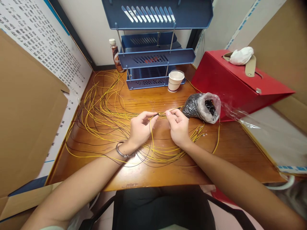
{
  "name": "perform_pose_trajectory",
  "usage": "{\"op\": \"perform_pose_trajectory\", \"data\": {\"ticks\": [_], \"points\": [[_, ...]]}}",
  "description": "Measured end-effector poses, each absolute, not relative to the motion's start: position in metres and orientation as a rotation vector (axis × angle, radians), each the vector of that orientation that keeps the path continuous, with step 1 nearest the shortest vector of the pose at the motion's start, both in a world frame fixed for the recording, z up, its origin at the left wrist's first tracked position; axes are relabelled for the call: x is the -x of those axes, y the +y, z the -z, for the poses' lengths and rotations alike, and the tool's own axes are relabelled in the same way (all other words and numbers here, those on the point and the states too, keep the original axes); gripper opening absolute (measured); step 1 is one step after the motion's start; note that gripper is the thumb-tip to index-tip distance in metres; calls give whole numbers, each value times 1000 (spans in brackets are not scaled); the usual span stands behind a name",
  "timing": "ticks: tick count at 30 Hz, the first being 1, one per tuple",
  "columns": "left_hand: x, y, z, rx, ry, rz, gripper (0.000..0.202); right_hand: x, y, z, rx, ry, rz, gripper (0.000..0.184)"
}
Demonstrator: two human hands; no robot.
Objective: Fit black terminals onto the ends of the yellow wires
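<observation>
Over the middle of the wooden desk (153, 99), my left hand (141, 127) pinches a small black piece (156, 115) between thumb and fingertips. A yellow wire (152, 137) hangs down from that spot. Close by on the right, the thumb and index finger of my right hand (177, 126) are pressed together on a thin yellow wire (169, 111). Long loops of yellow and dark wires (103, 95) spread to the left and run beneath both hands. Several wire ends (198, 131) with small pale tips lie right of my right hand. Beyond it lies an open clear bag (192, 105) of small black parts.
A blue tiered rack (155, 57) stands at the back, with a drink bottle (116, 56) on its left and a paper cup (176, 81) at its front right. A red box (225, 80) sits at the right. Cardboard (28, 105) borders the left side.
</observation>
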State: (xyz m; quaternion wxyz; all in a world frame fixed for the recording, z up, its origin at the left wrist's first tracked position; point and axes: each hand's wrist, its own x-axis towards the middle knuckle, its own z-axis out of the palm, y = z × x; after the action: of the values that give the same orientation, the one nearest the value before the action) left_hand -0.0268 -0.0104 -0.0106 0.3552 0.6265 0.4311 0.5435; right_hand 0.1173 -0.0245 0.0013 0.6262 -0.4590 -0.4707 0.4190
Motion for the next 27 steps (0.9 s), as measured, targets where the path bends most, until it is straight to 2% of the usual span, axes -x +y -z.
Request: {"op": "perform_pose_trajectory", "data": {"ticks": [14, 27], "points": [[27, -11, 11, -1645, 1088, -1407, 20, -117, -23, 3, 1080, -1147, -881, 28], [29, -10, 14, -1712, 1054, -1428, 16, -116, -23, 8, 1057, -1184, -938, 27]]}}
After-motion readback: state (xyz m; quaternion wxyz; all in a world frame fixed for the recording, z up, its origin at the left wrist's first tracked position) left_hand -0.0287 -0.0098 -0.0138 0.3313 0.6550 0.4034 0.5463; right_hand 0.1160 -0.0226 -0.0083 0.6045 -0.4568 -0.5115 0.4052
